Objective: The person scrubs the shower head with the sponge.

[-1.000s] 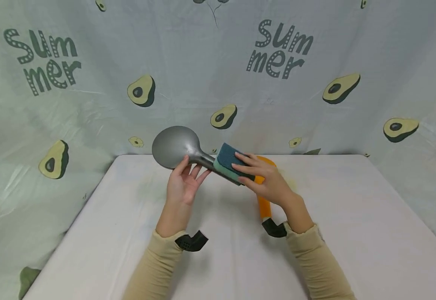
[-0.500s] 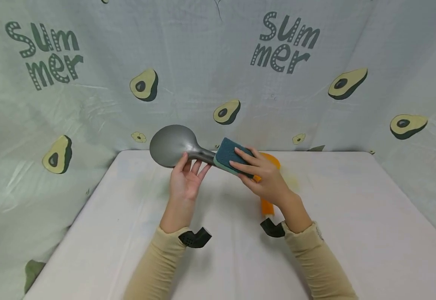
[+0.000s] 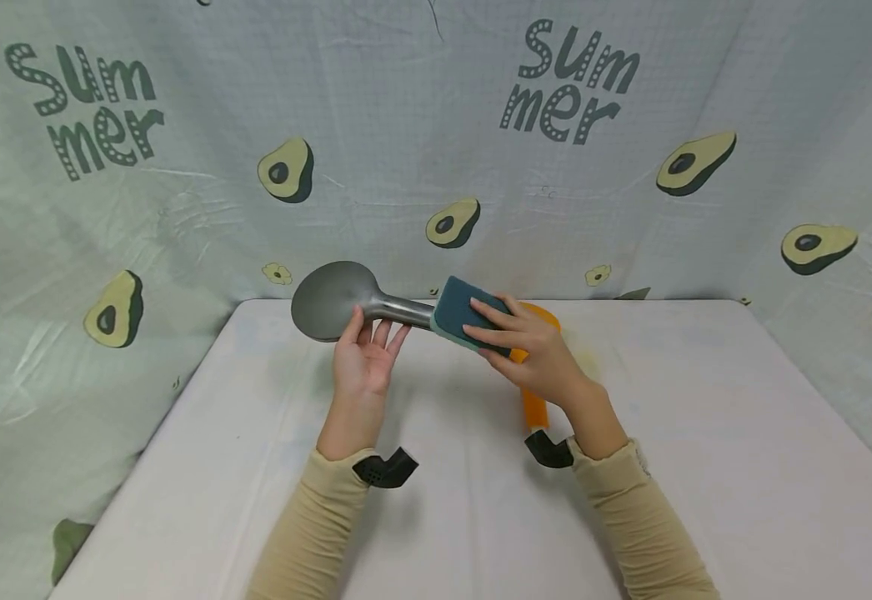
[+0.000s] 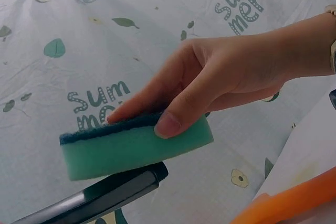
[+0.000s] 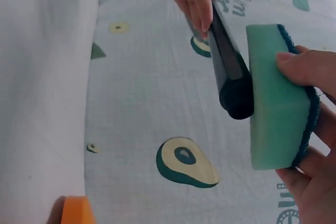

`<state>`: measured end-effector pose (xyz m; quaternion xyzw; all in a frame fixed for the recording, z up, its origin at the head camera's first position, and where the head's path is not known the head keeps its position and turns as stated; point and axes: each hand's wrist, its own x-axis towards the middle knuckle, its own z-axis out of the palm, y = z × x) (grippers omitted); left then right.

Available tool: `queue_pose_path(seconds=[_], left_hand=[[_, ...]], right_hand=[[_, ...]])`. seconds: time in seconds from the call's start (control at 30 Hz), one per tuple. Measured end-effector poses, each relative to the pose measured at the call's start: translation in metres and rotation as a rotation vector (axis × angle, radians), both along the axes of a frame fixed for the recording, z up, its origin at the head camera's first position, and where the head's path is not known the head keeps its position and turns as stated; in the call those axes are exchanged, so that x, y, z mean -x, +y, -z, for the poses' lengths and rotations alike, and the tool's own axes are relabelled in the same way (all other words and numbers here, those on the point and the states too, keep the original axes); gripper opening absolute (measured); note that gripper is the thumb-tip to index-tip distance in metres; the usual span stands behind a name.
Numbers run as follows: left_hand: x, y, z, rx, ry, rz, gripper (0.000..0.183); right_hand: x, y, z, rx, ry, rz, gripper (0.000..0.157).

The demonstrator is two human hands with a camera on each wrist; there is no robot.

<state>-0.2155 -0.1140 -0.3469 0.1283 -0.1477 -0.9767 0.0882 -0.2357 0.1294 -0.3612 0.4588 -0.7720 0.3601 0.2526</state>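
In the head view my left hand holds a large grey metal spoon by its neck, raised over the table. The bowl's rounded back faces up on the left, and the handle runs right. My right hand grips a sponge with a dark blue-green scouring side and a light green foam side. The foam lies against the handle's black end in the left wrist view. From the right wrist, the sponge touches the side of the spoon handle. The sponge covers that end in the head view.
An orange curved object is on the table behind the right hand, partly hidden by it. The white table ends at a back edge against a hanging cloth printed with avocados. Each wrist wears a black camera mount.
The spoon has shifted left and slightly down since half a second ago, and its handle lies more level than a second ago. The sponge has stayed near its place, now nearer the handle's end.
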Motion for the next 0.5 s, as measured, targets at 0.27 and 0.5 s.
queue_pose_path(seconds=[0.27, 0.5], left_hand=[[0.001, 0.001, 0.0, -0.015, -0.035, 0.031, 0.023], [0.0023, 0.0032, 0.0012, 0.002, -0.042, 0.035, 0.035]], right_hand=[[0.0003, 0.0036, -0.0009, 0.071, -0.051, 0.069, 0.044], [-0.0007, -0.0035, 0.0005, 0.03, -0.001, 0.077, 0.042]])
